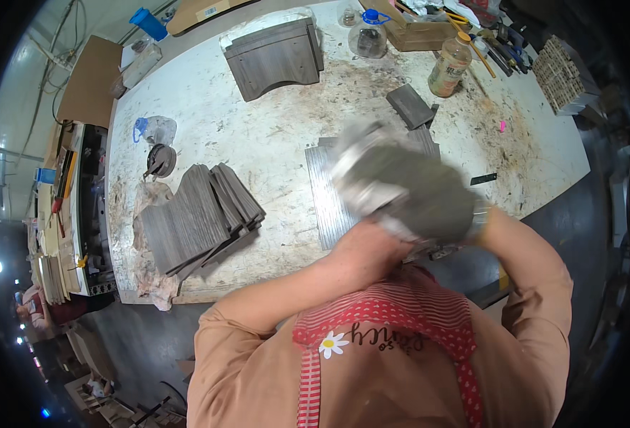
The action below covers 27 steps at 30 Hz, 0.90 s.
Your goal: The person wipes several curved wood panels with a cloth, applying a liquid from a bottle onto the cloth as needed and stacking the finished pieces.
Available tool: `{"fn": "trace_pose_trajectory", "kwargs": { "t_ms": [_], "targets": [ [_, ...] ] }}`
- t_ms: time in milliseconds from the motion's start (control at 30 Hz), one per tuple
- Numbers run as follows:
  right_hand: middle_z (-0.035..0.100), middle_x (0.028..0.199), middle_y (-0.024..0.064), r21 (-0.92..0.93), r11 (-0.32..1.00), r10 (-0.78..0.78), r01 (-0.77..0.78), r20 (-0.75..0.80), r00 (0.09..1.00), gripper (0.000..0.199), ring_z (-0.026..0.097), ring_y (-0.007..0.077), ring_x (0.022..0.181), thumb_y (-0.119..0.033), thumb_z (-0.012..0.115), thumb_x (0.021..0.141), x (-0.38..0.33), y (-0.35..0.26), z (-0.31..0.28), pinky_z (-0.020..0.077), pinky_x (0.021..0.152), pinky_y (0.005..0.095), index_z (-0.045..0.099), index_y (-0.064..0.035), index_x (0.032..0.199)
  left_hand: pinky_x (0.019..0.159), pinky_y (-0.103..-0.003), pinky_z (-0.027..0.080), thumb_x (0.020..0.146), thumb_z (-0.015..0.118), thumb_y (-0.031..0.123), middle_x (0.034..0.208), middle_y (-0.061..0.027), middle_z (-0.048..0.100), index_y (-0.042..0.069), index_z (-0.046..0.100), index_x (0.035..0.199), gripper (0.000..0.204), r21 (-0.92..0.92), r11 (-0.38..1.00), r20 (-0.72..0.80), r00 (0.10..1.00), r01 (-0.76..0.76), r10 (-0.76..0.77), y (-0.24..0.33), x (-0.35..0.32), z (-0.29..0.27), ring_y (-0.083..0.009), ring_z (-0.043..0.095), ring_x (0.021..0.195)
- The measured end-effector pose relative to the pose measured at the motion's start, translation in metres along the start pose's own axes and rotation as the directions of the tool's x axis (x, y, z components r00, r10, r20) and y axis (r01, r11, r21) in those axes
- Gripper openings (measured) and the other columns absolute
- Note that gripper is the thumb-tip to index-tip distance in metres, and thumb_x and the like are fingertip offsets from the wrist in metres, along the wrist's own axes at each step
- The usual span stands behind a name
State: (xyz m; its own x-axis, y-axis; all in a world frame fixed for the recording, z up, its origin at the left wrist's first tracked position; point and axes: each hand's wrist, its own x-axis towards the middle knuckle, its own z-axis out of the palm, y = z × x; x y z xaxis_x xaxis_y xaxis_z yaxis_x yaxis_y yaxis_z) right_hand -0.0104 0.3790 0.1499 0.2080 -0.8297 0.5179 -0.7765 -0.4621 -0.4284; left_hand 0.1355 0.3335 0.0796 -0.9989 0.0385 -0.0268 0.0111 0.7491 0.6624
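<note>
My right hand (418,185) wears a grey and white work glove and is smeared by motion, so its fingers cannot be read. It passes over a grey wood-grained board (326,196) lying before me. My left hand (376,246) shows only as a bare wrist and back of hand close to my apron. Its fingers are hidden behind the glove. Whether either hand holds something cannot be made out. To the left lies a fanned stack of grey curved-edge boards (190,217). Another stack of similar boards (276,60) rests at the far side of the table.
A small dark block (410,105) lies past my right hand, near a capped bottle (450,65). Blue-capped plastic jugs (368,37), a dark tape roll (161,161) and a stained rag (156,278) sit about the white table (272,143). Loose tools (504,53) crowd the far right corner.
</note>
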Motion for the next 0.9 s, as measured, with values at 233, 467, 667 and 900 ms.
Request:
{"fn": "trace_pose_trajectory", "kwargs": {
  "t_ms": [233,467,667,900],
  "targets": [
    [0.063,0.094,0.008,-0.452,0.881,0.196,-0.143,0.073,0.978,0.017,0.061,0.0216,0.09,-0.019,0.056,0.088,0.009,0.104,-0.009,0.0485,0.083,0.0361,0.064,-0.0098,0.1,0.104,-0.041,0.036,0.085,0.044,0.01,0.14,-0.0121,0.043,0.002,0.048,0.129,0.045,0.4,0.868,-0.139,0.916,-0.294,0.375,-0.003,0.002,-0.013,-0.0286,0.042,0.128],
    [0.061,0.102,0.0123,0.054,0.999,-0.002,-0.011,0.225,0.974,0.031,0.058,0.0251,0.101,-0.024,0.062,0.078,0.047,0.041,0.05,0.0456,0.09,0.0416,0.06,-0.0096,0.106,0.108,-0.041,0.032,0.085,0.045,0.01,0.141,-0.0114,0.043,0.003,0.047,0.13,0.046,0.154,0.968,-0.067,0.975,-0.2,0.212,-0.005,-0.007,-0.018,-0.029,0.039,0.13],
    [0.06,0.105,0.0134,-0.322,0.908,0.312,-0.267,0.099,0.945,0.027,0.058,0.0312,0.101,-0.017,0.059,0.084,0.019,0.073,-0.015,0.0465,0.085,0.0391,0.059,-0.0079,0.109,0.107,-0.041,0.032,0.083,0.046,0.008,0.14,-0.0118,0.042,0.003,0.047,0.129,0.045,0.33,0.897,-0.183,0.913,-0.292,0.365,-0.006,-0.001,-0.01,-0.0282,0.04,0.13],
    [0.057,0.122,0.0124,-0.246,0.96,0.208,-0.134,0.303,0.93,0.043,0.051,0.0318,0.118,-0.019,0.062,0.082,-0.034,-0.014,-0.009,0.0383,0.104,0.0402,0.056,-0.0065,0.123,0.098,-0.039,0.042,0.081,0.048,0.005,0.12,-0.0116,0.056,0.006,0.056,0.119,0.039,0.222,0.916,-0.271,0.881,-0.335,0.388,-0.006,0.003,-0.006,-0.0281,0.052,0.117]
  ]
}}
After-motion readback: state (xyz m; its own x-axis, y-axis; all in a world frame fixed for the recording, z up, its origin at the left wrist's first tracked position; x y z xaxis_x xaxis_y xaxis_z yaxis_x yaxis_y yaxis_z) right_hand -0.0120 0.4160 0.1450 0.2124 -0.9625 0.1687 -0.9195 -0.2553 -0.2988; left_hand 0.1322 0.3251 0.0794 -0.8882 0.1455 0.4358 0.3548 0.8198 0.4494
